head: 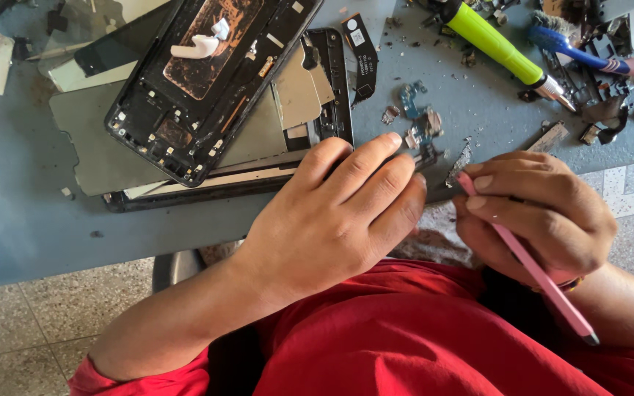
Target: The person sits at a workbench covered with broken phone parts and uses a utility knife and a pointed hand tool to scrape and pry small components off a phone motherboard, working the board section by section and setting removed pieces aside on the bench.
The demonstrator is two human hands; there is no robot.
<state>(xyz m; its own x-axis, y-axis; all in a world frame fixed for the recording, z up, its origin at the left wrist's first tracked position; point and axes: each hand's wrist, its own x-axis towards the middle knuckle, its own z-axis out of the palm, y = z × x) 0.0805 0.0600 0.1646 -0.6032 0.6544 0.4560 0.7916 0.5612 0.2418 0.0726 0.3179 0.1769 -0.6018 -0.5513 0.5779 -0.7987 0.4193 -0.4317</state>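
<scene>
My left hand point(339, 213) rests palm down at the near edge of a grey worktable point(31, 220), fingers together, fingertips beside small broken electronic parts point(420, 128). What lies under the palm is hidden. My right hand point(533, 213) grips a thin pink tool point(530, 268) like a pen, its tip pointing toward the small parts by my left fingertips. A black phone frame point(199, 81) lies tilted on top of flat grey panels point(97, 147) just left of my left hand.
A yellow-green handled screwdriver point(497, 44) and a blue-and-pink handled tool point(596, 59) lie at the table's far right among dark scraps. A small white plastic piece point(199, 45) sits on the phone frame. Below the table are a speckled tile floor point(45, 323) and my red shirt point(420, 337).
</scene>
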